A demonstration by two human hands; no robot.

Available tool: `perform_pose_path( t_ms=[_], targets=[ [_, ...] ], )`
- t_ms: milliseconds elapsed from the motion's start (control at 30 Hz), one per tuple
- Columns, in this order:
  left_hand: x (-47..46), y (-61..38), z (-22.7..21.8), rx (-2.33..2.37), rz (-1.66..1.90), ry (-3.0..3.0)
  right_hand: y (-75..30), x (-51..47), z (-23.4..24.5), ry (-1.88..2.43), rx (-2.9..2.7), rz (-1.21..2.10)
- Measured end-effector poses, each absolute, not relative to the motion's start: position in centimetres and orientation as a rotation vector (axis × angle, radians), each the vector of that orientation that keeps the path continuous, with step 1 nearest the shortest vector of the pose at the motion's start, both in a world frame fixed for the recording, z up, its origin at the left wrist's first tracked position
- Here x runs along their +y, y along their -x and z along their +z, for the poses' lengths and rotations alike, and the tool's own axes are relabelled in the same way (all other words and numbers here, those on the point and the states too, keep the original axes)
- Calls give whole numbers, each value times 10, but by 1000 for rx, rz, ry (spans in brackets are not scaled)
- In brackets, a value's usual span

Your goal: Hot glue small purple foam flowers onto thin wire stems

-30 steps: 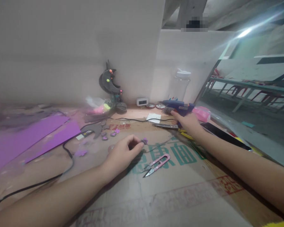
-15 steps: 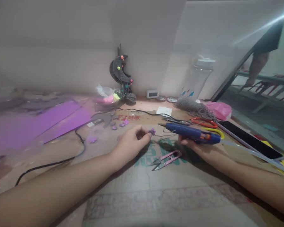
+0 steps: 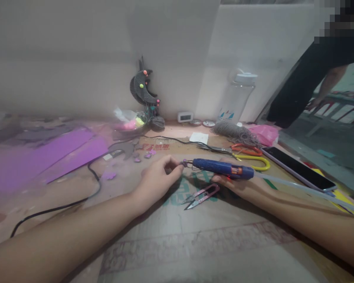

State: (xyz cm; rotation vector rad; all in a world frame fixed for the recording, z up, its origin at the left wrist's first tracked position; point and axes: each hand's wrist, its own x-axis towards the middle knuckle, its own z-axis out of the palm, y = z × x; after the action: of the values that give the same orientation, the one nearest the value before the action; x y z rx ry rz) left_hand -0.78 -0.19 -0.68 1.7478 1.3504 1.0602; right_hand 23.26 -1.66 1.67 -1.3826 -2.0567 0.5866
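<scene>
While the right hand [image 3: 238,184] grips the blue glue gun [image 3: 214,166], the left hand [image 3: 161,175] pinches a little purple piece [image 3: 183,161] by the gun's tip; holding both still and squeezing softly should work best.

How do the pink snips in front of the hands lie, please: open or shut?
Open: the pink snips show their two pointed blades spread, with a gap between the tips.

I'm getting a plain grey wall [image 3: 76,31] up front, soft shadow [image 3: 168,39] across it — then off to the right there's grey floor [image 3: 302,143], a table [image 3: 339,99] and reddish stools [image 3: 343,111] — all kinda dim.
</scene>
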Motion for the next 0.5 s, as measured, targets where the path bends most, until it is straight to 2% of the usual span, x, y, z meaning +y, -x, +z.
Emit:
perform_pose_path(
  t_ms=[500],
  targets=[
    [-3, 8, -8, 1333, 1043, -1833, -233, -9, 8, 1463, -2046, 534]
  ],
)
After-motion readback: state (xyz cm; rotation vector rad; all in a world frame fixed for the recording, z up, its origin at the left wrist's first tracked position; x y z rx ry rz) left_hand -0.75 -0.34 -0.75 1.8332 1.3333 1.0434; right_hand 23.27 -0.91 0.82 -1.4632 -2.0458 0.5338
